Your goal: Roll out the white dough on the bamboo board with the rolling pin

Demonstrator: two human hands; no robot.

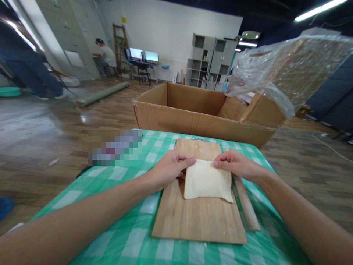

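A pale, squarish sheet of dough (206,181) lies folded on a wooden cutting board (198,217). My left hand (169,166) pinches the dough's far left corner with closed fingers. My right hand (236,163) pinches the far right corner the same way. Both hands rest at the dough's far edge, over the board. A wooden rolling pin (246,206) lies along the board's right side, partly under my right wrist.
The board sits on a table with a green and white checked cloth (121,228). An open cardboard box (198,110) stands just beyond the table, with clear plastic wrap (286,70) above its right side. A person sits at a desk with monitors (143,55) far back.
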